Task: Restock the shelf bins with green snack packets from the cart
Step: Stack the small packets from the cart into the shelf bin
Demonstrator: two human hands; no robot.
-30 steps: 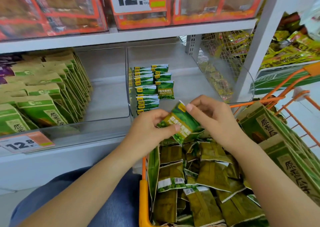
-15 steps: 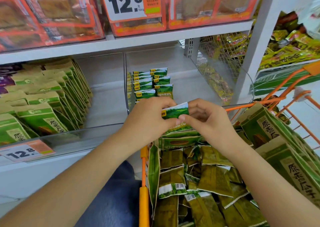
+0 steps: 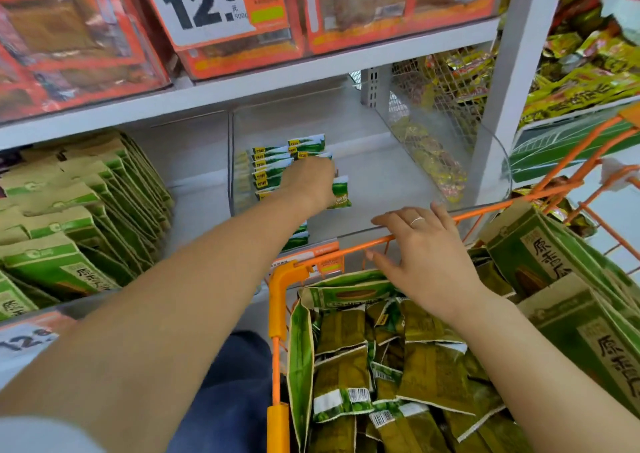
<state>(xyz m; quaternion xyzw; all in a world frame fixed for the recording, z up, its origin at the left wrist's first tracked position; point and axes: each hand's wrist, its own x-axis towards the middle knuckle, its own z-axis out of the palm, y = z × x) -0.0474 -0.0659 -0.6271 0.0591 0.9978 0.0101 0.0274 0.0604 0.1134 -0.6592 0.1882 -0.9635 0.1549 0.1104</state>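
- Our left hand point(image 3: 308, 184) held a green packet point(image 3: 341, 194) in the clear bin point(image 3: 398, 175); we judged it best stood against the row point(image 3: 273, 165).
- Our right hand point(image 3: 420, 255), released, rested on the cart rim point(image 3: 349, 250).

We cannot see our left hand's point(image 3: 308, 184) fingers — they are blurred against the small green-and-white snack packet point(image 3: 341, 193), so whether they grip it stays unclear.
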